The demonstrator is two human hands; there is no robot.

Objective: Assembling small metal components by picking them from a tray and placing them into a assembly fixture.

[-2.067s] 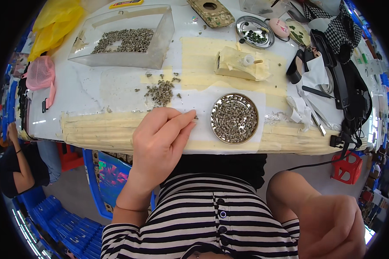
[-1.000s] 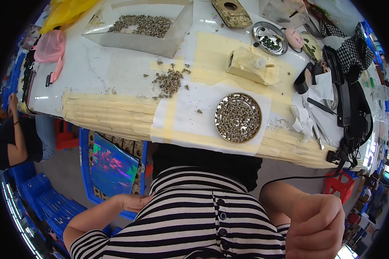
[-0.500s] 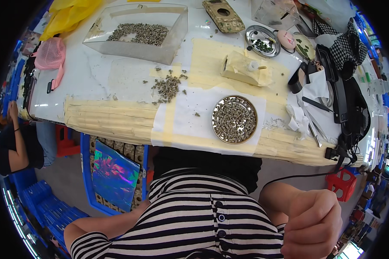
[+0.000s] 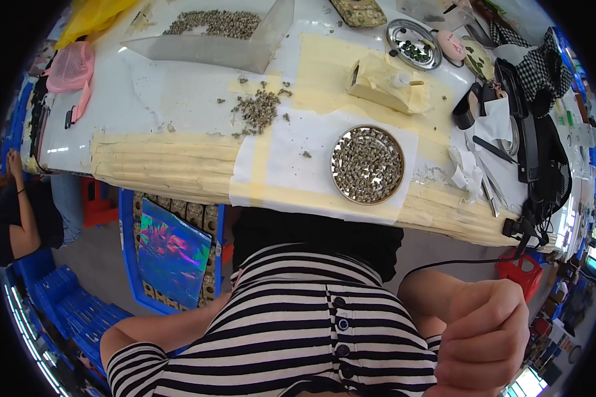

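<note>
Where the shiny round metal dish (image 4: 367, 202) lies: on white paper (image 4: 295, 185), ahead and left of the right hand (image 4: 483, 337); no long axis.
Right hand: curled into a loose fist, contents hidden.
Left hand: out of sight; its state, and which is nearer, I cannot tell.

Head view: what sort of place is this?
Likely a small-parts workshop: a round dish and clear bin of small metallic-looking pieces, plus a blue crate below the taped worktable.
</note>
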